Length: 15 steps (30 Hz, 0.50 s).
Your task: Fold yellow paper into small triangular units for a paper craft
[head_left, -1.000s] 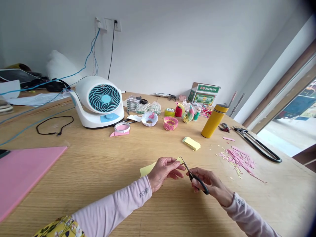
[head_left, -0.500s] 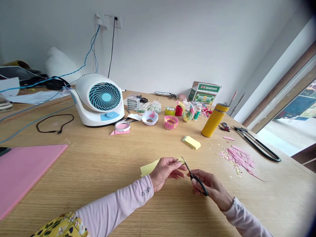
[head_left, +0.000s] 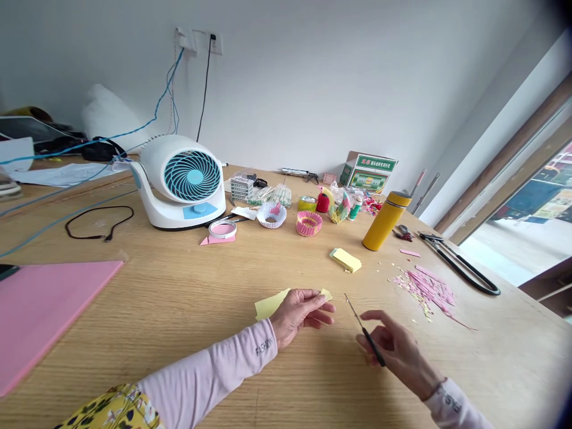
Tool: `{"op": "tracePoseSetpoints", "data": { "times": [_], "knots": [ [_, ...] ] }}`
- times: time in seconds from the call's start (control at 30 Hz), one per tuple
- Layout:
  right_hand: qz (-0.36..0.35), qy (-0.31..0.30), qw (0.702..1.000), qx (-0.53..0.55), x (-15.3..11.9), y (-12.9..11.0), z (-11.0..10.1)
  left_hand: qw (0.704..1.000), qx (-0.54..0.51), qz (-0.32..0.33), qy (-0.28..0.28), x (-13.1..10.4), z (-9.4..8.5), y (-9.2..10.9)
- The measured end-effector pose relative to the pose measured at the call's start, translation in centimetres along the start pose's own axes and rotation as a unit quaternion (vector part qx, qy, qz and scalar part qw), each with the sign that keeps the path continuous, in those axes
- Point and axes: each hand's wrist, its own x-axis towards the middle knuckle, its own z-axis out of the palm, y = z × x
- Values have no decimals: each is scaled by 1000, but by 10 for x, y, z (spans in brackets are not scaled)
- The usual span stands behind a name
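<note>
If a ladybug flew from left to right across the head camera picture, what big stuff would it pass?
Pink board → white fan → white frilly paper ring → left hand → scissors → yellow bottle → long black-handled tool.

a wooden desk [head_left: 201, 274] has visible grain and a smooth surface with a faint sheen. scissors [head_left: 365, 333] pair slim metal blades with smooth black handles that look like plastic. the small yellow slip [head_left: 326, 294] and the yellow stack [head_left: 346, 260] are matt paper, and the pink shreds [head_left: 431, 289] look like thin cut paper. the fan [head_left: 156, 164] has a smooth, softly glossy white plastic shell. the yellow bottle [head_left: 384, 223] looks smooth and satiny. the pale sleeve [head_left: 214, 369] is soft, finely ribbed cloth; above it lies floral-printed cloth [head_left: 114, 411]. the green and white box [head_left: 369, 171] is printed cardboard. the wall [head_left: 290, 89] is smooth and matt.
</note>
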Motion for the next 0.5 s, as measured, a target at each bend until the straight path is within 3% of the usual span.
{"op": "tracePoseSetpoints", "data": {
  "times": [0.1, 0.2, 0.37, 0.5],
  "knots": [
    [-54, 33, 972, -227, 4, 17, -35, 1000, 2, 13, -9, -5, -6, 3],
    [0, 38, 919, -393, 13, 29, -70, 1000, 18, 25, -1, -11, -11, 8],
    [98, -6, 876, -471, 35, 29, -95, 999, 23, 27, 8, -19, -19, 14],
    [98, -22, 882, -460, 52, 28, -91, 999, -7, 41, 4, -22, -27, 14]
  ]
}}
